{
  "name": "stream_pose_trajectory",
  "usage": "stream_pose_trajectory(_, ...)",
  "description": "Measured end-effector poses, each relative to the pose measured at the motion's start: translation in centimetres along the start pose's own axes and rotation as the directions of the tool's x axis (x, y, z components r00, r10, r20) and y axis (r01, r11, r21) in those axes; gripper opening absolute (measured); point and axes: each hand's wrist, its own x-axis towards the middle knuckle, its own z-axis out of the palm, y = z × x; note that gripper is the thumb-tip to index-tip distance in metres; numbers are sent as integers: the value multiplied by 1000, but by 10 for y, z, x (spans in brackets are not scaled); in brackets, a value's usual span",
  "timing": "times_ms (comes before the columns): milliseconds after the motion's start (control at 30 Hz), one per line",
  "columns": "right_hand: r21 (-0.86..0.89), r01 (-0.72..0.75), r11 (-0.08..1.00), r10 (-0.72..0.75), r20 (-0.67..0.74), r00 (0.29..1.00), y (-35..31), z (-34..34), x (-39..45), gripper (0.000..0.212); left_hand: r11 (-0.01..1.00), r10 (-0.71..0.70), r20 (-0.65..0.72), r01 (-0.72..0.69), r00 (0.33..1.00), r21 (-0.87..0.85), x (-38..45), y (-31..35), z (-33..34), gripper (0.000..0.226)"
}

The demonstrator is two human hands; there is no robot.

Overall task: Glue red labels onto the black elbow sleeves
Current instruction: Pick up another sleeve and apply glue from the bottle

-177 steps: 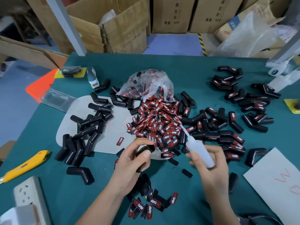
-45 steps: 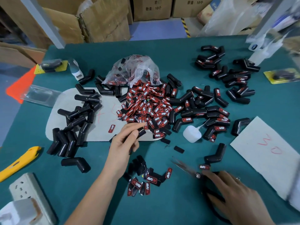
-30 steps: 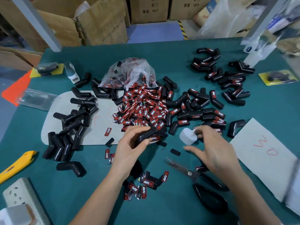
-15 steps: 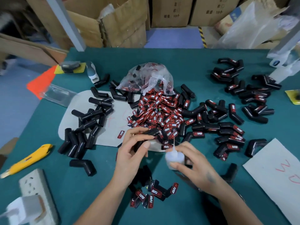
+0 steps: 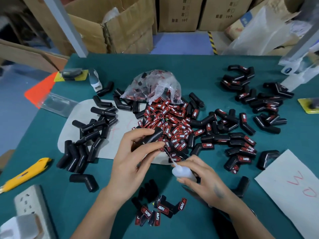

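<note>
The small translucent white glue bottle, lying on the surface a second ago, is now gripped in the right hand, its thin nozzle brought up to the black rubber elbow sleeve held in the left hand beside the heap of red labels; gluing is judged about to begin

Both bare forearms come up from the bottom edge of the frame and meet near its middle. The left hand sits just left of centre, back toward the camera, thumb and fingers curled round a black sleeve that sticks out toward the upper right. The right hand lies lower and right of centre, fingers wrapped round a small white glue bottle, its thin nozzle aimed up-left toward the left hand.
</note>
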Motion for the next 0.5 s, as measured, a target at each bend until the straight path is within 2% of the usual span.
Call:
stream_pose_trajectory(67,-1,4,1000,-4,-7,1000,1,1,0,34,998,49,10,-49,999,29,2,2,0,17)
stream_pose_trajectory(133,5,2,1000,-1,-6,1000,1,2,0,35,999,41,14,-41,999,17,1,0,1,17)
stream_pose_trajectory(233,40,-6,999,7,-20,1000,-3,2,0,35,983,-135,30,138,990,-121,-6,-6,3,20)
stream_pose_trajectory(300,79,-17,997,20,-37,999,-8,2,0,33,943,-248,131,271,960,-195,-12,-9,9,24)
stream_pose_trajectory(433,205,-104,973,133,-132,982,-17,6,2,32,865,-326,443,453,835,-216,-34,-14,36,29)
stream_pose_trajectory(500,258,-142,956,191,-178,965,-21,7,4,32,821,-359,512,525,780,-224,-38,-15,45,30)
